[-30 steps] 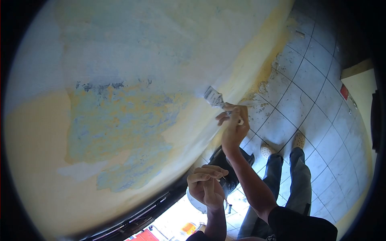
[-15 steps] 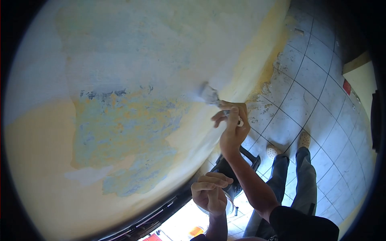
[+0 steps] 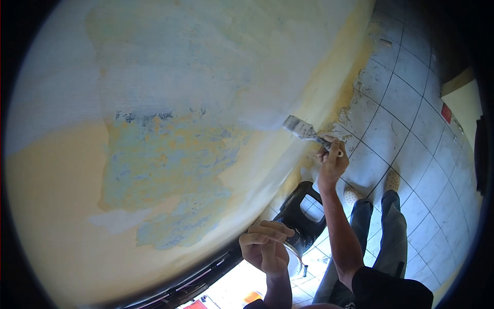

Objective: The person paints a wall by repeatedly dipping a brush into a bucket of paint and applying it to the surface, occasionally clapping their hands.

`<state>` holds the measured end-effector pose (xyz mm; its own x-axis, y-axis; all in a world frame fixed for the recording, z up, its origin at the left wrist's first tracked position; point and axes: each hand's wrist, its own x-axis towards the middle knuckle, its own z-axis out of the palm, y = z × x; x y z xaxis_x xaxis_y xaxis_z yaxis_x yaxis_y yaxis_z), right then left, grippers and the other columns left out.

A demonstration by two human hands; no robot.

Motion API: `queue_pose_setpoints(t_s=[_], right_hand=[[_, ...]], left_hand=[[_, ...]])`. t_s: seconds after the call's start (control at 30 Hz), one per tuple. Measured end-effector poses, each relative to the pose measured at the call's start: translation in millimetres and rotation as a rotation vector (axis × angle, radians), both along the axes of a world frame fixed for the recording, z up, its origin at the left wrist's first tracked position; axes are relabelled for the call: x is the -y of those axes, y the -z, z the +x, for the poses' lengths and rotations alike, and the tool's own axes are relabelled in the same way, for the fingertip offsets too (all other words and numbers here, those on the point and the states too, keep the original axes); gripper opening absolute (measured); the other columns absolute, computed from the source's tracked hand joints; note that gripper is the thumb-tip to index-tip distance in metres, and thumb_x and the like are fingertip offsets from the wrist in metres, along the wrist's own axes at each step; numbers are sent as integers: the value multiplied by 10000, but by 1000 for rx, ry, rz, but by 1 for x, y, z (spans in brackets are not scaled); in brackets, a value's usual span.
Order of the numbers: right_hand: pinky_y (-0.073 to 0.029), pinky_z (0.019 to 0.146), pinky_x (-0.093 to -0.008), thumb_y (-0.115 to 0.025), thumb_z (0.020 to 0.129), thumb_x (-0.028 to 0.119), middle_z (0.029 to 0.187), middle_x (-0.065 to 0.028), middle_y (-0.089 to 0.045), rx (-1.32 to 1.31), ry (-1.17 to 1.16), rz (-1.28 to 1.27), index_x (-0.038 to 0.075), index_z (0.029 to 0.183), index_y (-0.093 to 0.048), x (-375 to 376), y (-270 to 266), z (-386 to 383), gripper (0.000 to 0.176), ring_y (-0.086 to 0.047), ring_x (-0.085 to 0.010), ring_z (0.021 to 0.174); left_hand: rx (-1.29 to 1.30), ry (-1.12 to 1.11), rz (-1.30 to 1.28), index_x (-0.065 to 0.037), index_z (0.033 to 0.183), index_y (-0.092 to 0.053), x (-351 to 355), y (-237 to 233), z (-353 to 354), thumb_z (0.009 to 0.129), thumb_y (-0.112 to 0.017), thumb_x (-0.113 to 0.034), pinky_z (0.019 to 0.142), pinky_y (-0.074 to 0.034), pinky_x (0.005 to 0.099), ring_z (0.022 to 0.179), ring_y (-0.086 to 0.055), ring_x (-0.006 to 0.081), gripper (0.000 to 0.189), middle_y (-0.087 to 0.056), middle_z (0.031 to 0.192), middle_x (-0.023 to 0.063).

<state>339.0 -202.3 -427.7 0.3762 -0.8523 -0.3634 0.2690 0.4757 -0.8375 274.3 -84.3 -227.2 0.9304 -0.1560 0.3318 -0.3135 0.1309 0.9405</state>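
My right hand (image 3: 333,160) is closed around the handle of a flat paintbrush (image 3: 301,127) with white paint on its bristles and ferrule. The bristles point up and left, close by the lower part of the wall (image 3: 170,82). White covers much of the wall's upper area, above a patch of worn blue-green and yellow paint (image 3: 164,165). Lower in view, my left hand (image 3: 265,247) is raised with its fingers curled in toward the thumb, and nothing shows between them. Behind it, partly hidden, is a white round container (image 3: 294,261).
A black plastic piece (image 3: 303,219) with a square opening, like a chair, stands by the wall's foot. Grey-white floor tiles (image 3: 386,129) are spattered along the wall. My feet in light clogs (image 3: 392,180) stand on them. A black-edged item (image 3: 190,283) lies along the bottom.
My right hand has drawn the paintbrush right and slightly down, off the white area toward the wall's lower edge. More of the black plastic piece shows. My left hand keeps its pose.
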Motion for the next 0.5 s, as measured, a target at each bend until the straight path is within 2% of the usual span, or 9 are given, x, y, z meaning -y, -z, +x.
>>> queue_pose_setpoints(t_s=[0.17,0.3,0.4,0.5], right_hand=[[-413,590,-259,-535,1123,358,764,-29,-635,73,123,116,-22,1177,-709,8,2,-12,421,-472,-84,613],[-560,650,-277,-527,1121,354,824,-84,-690,6,45,81,-61,1203,-695,8,-1,-7,455,-648,-142,682],[-607,753,-302,-515,1124,290,995,-155,-732,-61,-25,190,-105,1238,-678,-5,-7,6,443,-712,-185,813],[-637,738,-332,-505,1123,281,1009,-200,-746,-57,-29,170,-129,1235,-668,-26,-34,17,455,-743,-226,770]], left_hand=[[-72,16,-12,-71,1163,-607,-2,11,-8,965,-515,95,661,-569,364,739,-665,266,275,-654,903,98],[-111,3,-23,-69,1167,-609,3,11,-14,963,-511,102,677,-572,378,754,-675,274,284,-660,907,100],[-120,-2,-24,-70,1166,-609,8,9,-14,964,-510,101,676,-570,381,759,-679,276,283,-663,909,100],[-110,5,-26,-73,1167,-606,10,8,-13,968,-514,96,673,-569,380,759,-669,262,277,-658,910,94]])
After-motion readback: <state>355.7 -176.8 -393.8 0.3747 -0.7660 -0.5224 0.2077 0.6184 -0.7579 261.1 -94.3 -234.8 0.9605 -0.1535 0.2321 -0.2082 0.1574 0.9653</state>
